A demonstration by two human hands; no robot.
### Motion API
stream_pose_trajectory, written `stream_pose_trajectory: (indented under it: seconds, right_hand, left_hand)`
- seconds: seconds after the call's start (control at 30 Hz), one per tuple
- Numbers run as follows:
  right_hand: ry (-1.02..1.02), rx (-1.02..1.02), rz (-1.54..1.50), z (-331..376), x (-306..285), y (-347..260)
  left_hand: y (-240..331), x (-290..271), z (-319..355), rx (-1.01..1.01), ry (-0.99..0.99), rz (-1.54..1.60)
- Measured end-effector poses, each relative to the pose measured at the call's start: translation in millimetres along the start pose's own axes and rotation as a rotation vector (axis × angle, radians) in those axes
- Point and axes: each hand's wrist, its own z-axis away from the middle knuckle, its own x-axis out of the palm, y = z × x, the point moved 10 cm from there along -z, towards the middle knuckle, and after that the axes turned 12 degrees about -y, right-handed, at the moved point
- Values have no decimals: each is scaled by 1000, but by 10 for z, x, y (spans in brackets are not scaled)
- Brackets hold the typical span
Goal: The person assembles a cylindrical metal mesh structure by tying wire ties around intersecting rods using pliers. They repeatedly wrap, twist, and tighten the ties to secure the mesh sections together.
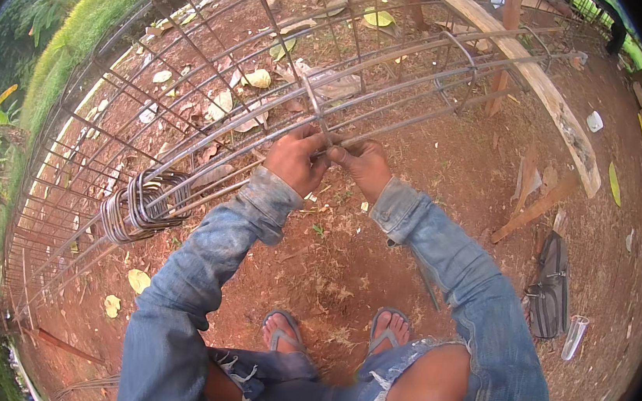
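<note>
Steel-grey rebar cage (214,103) gets a tie as the left hand (296,159) and right hand (362,164) pinch thin wire (326,140), best twisted snug at the crossing.

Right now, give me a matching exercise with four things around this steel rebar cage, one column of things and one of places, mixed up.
Things:
1. bundle of bent grey steel stirrups
2. long pale wooden plank
3. dark flat bag
4. both bare hands, left hand and right hand

Places:
A. on the red soil at the right, past the person's right knee
B. on a long bar of the grey steel rebar cage, close together
C. hanging on the cage's bars at the left
D. slanting across the upper right

Pairs: 1-C, 2-D, 3-A, 4-B
</note>
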Motion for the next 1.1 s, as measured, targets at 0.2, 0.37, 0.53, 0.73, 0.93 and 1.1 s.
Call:
stream_pose_trajectory:
  seconds: [0.2, 0.37, 0.53, 0.73, 0.93, 1.1]
  right_hand:
    - [-13, -200, 301, 209, 171, -109]
    - [89, -169, 761, 379, 123, -184]
    - [118, -237, 785, 421, 46, -186]
    - [145, -238, 471, 440, -139, -185]
    - [196, 40, 493, 386, -42, -314]
    - [349, 177, -251, 579, 241, -41]
  left_hand:
    - [-77, 27, 151, 43, 47, -38]
    - [-52, 23, 144, 51, 61, -14]
    - [-42, 23, 91, 26, 41, 10]
    - [-19, 27, 91, 73, 67, -47]
    - [-39, 31, 109, 92, 77, -96]
    - [12, 34, 120, 32, 94, -137]
